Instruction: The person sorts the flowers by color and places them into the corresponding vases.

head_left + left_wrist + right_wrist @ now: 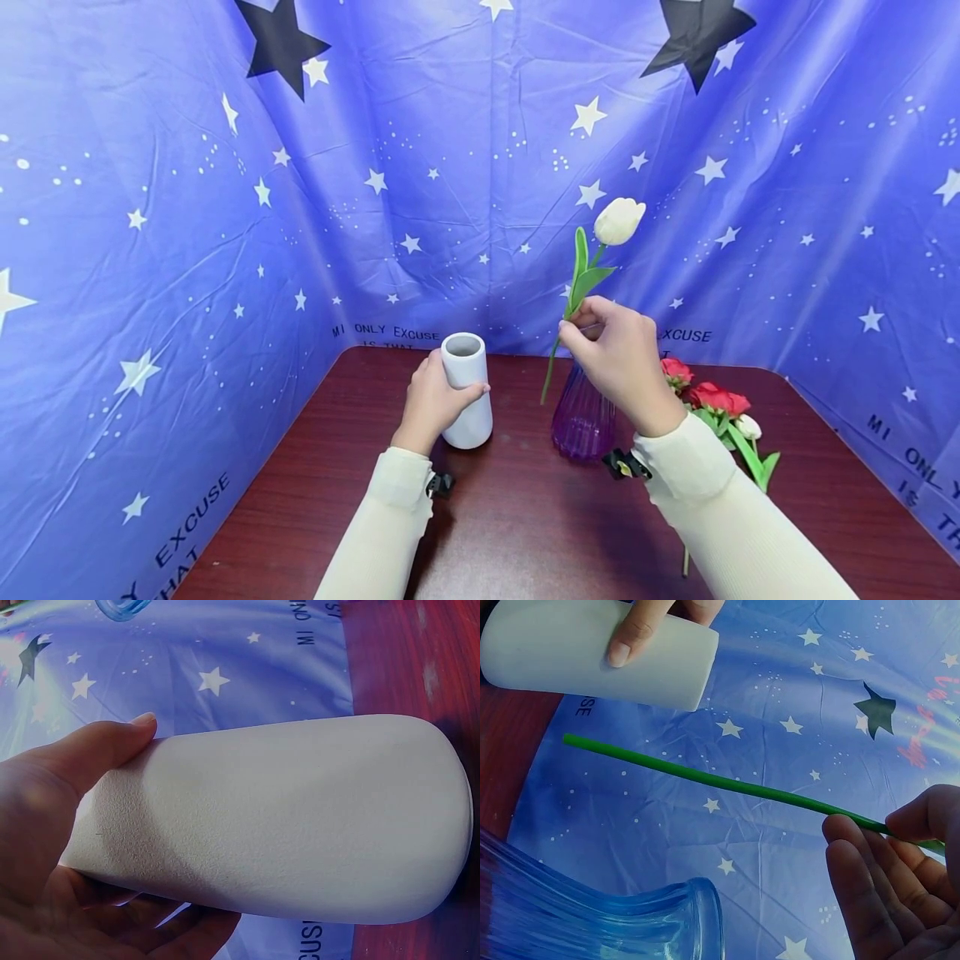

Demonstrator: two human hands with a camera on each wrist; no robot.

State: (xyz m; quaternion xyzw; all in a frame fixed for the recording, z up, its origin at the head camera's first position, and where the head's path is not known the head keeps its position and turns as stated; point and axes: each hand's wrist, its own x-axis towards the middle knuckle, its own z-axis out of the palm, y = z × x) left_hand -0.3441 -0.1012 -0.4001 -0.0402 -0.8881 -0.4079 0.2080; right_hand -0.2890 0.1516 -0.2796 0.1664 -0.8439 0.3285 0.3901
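A white vase [468, 417] stands upright on the table, its round mouth facing up. My left hand [432, 400] grips its upper part, with the thumb across the front; the left wrist view shows the fingers curled round the vase [285, 825]. To the right, my right hand [618, 354] pinches the stem of a white tulip [619, 222] just below its green leaves. The stem [705, 778] hangs down from thumb and fingertips, its lower end free in the air between the two vases. Behind the right hand stands a purple-blue ribbed glass vase [581, 425], partly hidden.
Red roses [718, 400] and another white tulip [747, 427] lie at the right of the dark wooden table [517, 517], partly covered by the right arm. A blue star-printed cloth [465, 167] hangs around the table's back and sides.
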